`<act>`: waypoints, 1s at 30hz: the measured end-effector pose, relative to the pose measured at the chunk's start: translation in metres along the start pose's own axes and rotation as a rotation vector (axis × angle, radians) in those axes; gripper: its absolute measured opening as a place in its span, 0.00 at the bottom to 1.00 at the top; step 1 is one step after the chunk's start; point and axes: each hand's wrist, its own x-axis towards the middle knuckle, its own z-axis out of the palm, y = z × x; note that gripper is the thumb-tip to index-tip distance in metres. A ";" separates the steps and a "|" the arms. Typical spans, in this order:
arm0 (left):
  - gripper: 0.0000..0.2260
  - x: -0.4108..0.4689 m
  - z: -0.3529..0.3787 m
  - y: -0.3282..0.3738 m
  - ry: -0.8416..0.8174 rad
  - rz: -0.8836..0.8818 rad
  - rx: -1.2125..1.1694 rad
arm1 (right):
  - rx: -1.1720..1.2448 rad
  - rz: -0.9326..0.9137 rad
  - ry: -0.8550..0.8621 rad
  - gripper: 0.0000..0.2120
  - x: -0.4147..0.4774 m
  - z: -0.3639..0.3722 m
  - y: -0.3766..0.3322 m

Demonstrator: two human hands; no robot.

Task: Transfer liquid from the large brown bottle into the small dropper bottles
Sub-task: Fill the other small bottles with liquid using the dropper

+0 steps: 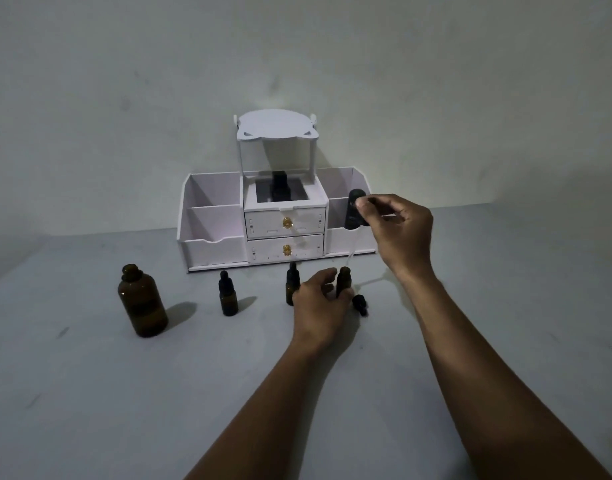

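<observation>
Head view: the left hand [320,301] reaches in from 6 o'clock, palm down, fingers curled around the base of an uncapped small dropper bottle [343,280] standing on the table [90,393]. The right hand [400,230], raised at its 1 o'clock, pinches a black dropper bulb [355,208], its clear pipette [353,249] slanting down. The large brown bottle [142,301] stands uncapped at 9 o'clock, well apart; two capped dropper bottles [228,294] stand between. A loose black cap [360,304] lies just beside the left fingertips.

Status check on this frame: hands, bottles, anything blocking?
Left hand steadying open dropper bottle. Right hand pinching large dropper above it. Large brown bottle uncapped, far left. Small cap beside; nothing blocking.
</observation>
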 end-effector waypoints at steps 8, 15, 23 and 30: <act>0.21 -0.037 -0.060 0.003 -0.058 0.057 0.072 | 0.150 -0.040 0.091 0.06 -0.005 0.002 -0.027; 0.12 -0.058 -0.164 0.015 0.486 0.296 -0.059 | 0.366 -0.080 -0.072 0.03 -0.022 0.059 -0.091; 0.14 -0.030 -0.254 -0.011 0.666 0.207 -0.211 | 0.583 -0.047 -0.209 0.03 -0.045 0.145 -0.148; 0.21 -0.022 -0.272 -0.050 0.363 -0.014 -0.291 | 0.513 -0.042 -0.266 0.05 -0.062 0.188 -0.146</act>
